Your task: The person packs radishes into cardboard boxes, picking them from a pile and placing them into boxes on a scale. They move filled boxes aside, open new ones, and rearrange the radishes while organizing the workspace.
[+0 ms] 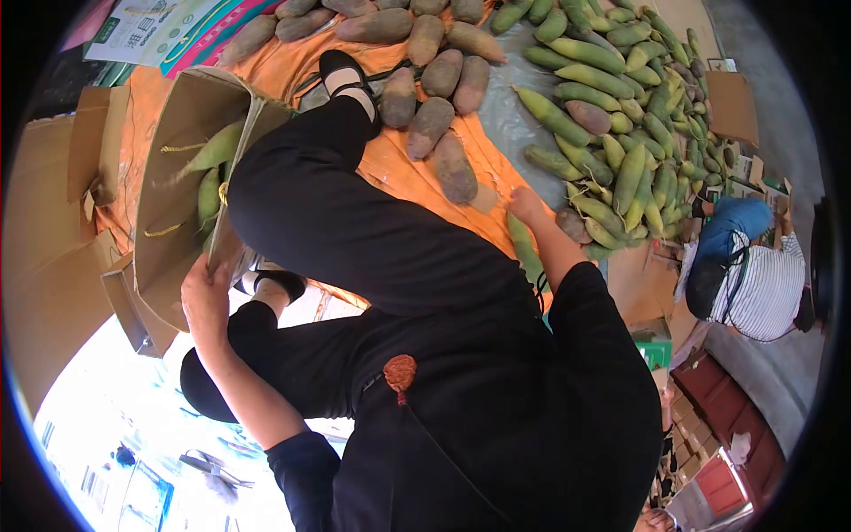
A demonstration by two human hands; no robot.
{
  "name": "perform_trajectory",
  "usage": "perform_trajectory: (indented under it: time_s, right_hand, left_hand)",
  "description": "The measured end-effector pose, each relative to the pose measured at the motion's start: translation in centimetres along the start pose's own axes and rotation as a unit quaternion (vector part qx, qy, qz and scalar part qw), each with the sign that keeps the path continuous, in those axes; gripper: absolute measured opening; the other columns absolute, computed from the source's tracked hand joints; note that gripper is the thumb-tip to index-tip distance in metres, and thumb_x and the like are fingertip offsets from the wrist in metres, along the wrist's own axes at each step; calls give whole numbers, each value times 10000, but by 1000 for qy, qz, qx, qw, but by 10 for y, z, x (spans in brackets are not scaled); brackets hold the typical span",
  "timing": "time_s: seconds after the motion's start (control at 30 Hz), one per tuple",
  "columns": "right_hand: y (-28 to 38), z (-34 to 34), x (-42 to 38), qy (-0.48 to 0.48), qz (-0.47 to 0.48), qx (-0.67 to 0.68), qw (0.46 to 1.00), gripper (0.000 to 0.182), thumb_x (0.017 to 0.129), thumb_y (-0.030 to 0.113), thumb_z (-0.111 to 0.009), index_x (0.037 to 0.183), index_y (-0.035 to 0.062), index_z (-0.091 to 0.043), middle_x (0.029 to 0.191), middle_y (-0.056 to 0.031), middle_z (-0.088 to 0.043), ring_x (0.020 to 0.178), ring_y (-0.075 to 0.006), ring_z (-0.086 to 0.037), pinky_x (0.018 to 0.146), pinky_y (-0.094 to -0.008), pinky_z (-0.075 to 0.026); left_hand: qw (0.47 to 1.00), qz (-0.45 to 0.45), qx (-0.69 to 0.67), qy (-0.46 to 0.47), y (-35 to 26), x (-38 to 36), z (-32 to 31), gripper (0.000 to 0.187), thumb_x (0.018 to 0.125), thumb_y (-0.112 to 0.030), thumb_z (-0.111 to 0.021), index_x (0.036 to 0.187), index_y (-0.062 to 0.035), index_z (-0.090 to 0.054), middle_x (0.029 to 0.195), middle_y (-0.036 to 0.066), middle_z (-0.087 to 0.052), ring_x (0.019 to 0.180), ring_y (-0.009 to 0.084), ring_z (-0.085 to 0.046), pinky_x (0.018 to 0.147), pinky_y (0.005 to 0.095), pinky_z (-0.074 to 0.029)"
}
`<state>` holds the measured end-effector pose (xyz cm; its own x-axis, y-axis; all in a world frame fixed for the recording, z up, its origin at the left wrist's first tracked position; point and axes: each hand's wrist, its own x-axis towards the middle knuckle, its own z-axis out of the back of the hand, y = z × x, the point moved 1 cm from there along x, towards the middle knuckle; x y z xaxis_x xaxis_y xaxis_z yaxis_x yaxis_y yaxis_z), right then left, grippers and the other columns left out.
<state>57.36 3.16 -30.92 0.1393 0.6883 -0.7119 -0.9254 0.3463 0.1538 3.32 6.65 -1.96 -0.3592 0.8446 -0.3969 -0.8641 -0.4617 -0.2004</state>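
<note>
At the left, my left hand (208, 297) pinches the near rim of a paper carrier bag (162, 199) with yellow rope handles. The bag's mouth gapes toward me. Inside it lie green radishes (215, 149), partly hidden by the bag's wall. My right hand (529, 206) is closed around the upper end of another green radish (526, 248), beside my thigh. Just beyond that hand, a brownish-purple root (456, 168) rests on the orange sheet (498, 160).
A large heap of green radishes (634, 115) spreads at the upper right. Several brownish-purple roots (377, 27) lie at the top. Cardboard boxes (53, 222) stand at the left. A person in a striped shirt (762, 288) bends over at the far right.
</note>
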Motion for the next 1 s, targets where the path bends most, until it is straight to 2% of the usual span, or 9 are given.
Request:
perform_trajectory:
  time_s: [0.13,0.2,0.27,0.33,0.53,0.77,0.87,0.93,1.0]
  right_hand:
    - [-32,-29,-23,63,-127,5,990,451,735,282,-658,1051,-23,-560,1053,-242,-605,1002,-364,-585,853,-415,-463]
    - [-39,-48,-30,46,-182,-5,982,531,676,304,-732,1048,-31,-556,1077,-237,-602,1013,-362,-583,858,-414,-467]
    - [-40,-46,-41,132,-136,1,982,647,579,317,-810,1059,-35,-559,1084,-243,-599,1022,-349,-585,852,-412,-476]
    - [-45,-56,-37,123,-159,-7,979,663,531,289,-835,1046,-35,-571,1073,-242,-604,1015,-343,-592,839,-412,-484]
    - [-20,-54,-42,99,-142,-8,985,545,587,259,-783,991,-29,-557,1028,-241,-613,994,-367,-592,827,-402,-478]
    - [2,-32,-30,52,-75,39,995,549,629,202,-761,1044,-38,-492,1029,-246,-589,999,-383,-574,827,-402,-453]
    - [8,-11,-8,-20,8,158,987,485,682,114,-735,1050,-38,-458,1017,-188,-574,963,-319,-575,817,-376,-452]
    - [20,6,12,-84,103,329,935,321,762,49,-673,997,-7,-461,909,-99,-545,822,-198,-543,714,-335,-450]
    - [46,42,20,-101,204,329,916,356,755,16,-674,1027,2,-444,954,-65,-535,853,-166,-523,752,-313,-437]
  left_hand:
    - [999,21,-49,-4,5,0,0,286,779,-149,-614,1031,-14,-614,866,221,-633,848,378,-604,756,405,-457]
    - [998,33,-49,-8,3,-1,2,306,770,-148,-629,1046,-17,-616,877,215,-639,855,365,-611,763,400,-459]
    - [998,24,-48,-27,4,0,2,325,754,-150,-657,1051,-21,-627,898,197,-651,871,344,-621,777,387,-462]
    - [998,34,-54,-23,2,0,4,315,750,-157,-660,1036,-27,-635,913,190,-651,883,340,-619,780,385,-461]
    - [998,27,-49,-30,2,-2,8,277,734,-157,-660,990,-50,-658,927,175,-647,891,340,-610,789,399,-463]
    - [998,13,-46,-48,8,-6,15,276,733,-181,-669,983,-63,-666,915,156,-651,888,332,-610,782,407,-468]
    - [997,-5,-55,-53,14,-7,17,280,741,-208,-669,977,-57,-663,915,152,-652,887,333,-608,780,410,-469]
    - [996,-5,-60,-58,19,-8,16,277,743,-207,-668,974,-55,-662,920,153,-651,895,333,-605,786,413,-468]
    - [997,-3,-56,-43,20,-10,19,279,745,-211,-664,975,-54,-657,944,154,-645,918,331,-597,799,419,-463]
